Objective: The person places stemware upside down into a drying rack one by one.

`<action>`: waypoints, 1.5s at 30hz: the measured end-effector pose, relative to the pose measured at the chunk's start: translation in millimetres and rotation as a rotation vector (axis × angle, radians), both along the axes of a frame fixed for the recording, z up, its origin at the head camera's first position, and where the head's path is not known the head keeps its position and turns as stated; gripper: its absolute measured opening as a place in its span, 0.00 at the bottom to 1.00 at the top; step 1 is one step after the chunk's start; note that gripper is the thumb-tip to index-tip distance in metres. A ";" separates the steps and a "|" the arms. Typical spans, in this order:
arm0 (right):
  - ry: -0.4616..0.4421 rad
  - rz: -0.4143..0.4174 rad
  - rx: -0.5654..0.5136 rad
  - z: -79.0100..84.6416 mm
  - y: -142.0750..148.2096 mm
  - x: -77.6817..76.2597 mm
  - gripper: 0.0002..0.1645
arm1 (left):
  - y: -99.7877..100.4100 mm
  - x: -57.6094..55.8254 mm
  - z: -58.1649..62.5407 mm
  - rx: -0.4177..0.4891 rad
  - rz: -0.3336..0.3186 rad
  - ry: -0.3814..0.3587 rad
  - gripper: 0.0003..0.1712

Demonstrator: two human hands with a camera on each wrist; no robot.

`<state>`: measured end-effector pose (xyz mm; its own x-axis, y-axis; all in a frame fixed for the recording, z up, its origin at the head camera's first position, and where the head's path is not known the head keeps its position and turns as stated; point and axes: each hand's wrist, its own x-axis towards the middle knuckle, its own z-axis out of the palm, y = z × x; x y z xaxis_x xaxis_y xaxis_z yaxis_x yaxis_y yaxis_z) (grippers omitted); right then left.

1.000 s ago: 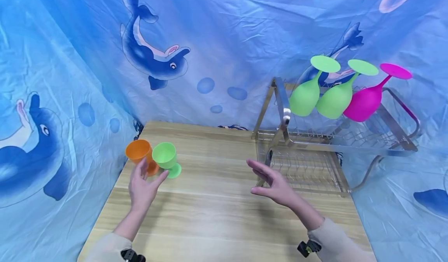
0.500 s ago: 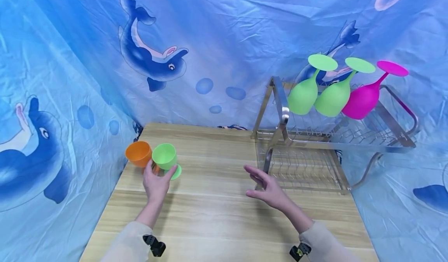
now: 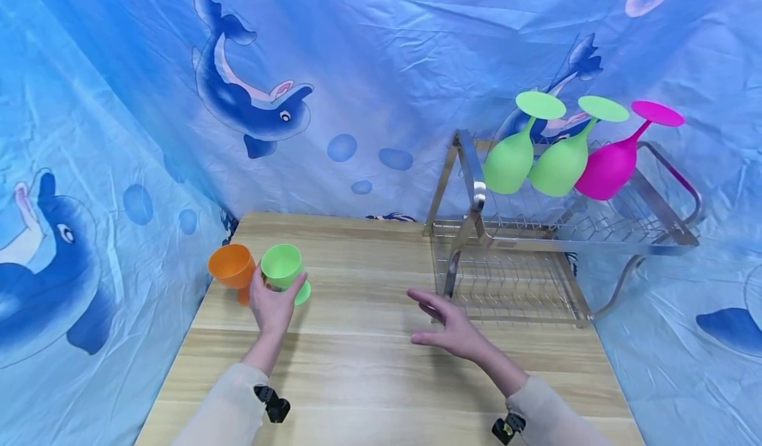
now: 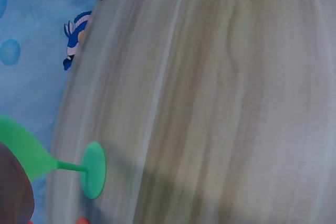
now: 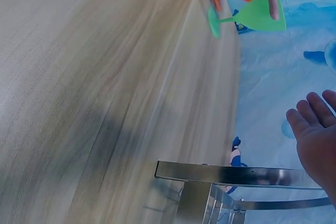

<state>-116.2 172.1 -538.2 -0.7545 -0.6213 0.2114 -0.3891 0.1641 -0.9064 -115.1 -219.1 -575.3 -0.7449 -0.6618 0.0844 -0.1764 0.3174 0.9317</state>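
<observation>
At the table's left side stand a green plastic goblet [image 3: 282,265] and an orange goblet [image 3: 231,266], both upright with their bowls up. My left hand [image 3: 274,304] grips the green goblet's bowl from the near side, thumb on its right and fingers on its left, between the two goblets. In the left wrist view the green goblet's round foot [image 4: 93,170] and thin stem show, with part of a finger at the left edge. The right wrist view has the green bowl [image 5: 262,14] in that hand. My right hand [image 3: 452,327] hovers over the table, fingers extended and nothing held.
A two-tier metal dish rack [image 3: 559,241] stands at the back right. Upside down on its upper tier lean two green goblets [image 3: 510,161] [image 3: 561,165] and a magenta goblet [image 3: 608,168]. Blue dolphin-print sheeting [image 3: 369,89] encloses the wooden table [image 3: 357,380].
My left hand has moved right from near the orange goblet and now has fingers and thumb around the green goblet's bowl. My right hand has barely shifted.
</observation>
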 end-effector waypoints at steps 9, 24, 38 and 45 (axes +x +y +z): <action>0.052 -0.021 0.057 6.4 -1.5 0.9 0.49 | 3.7 -13.6 3.3 -0.022 0.054 -0.004 0.59; 0.095 -0.058 0.150 26.0 -5.5 -4.2 0.50 | 9.0 -15.6 56.1 -0.120 -0.160 0.022 0.55; 0.055 -0.072 0.134 35.8 -37.2 -27.9 0.51 | 25.5 -27.9 139.1 -0.005 -0.522 0.151 0.51; 0.078 -0.097 0.063 46.6 -58.1 -44.8 0.49 | 44.3 -27.2 154.2 -0.027 -0.625 0.163 0.51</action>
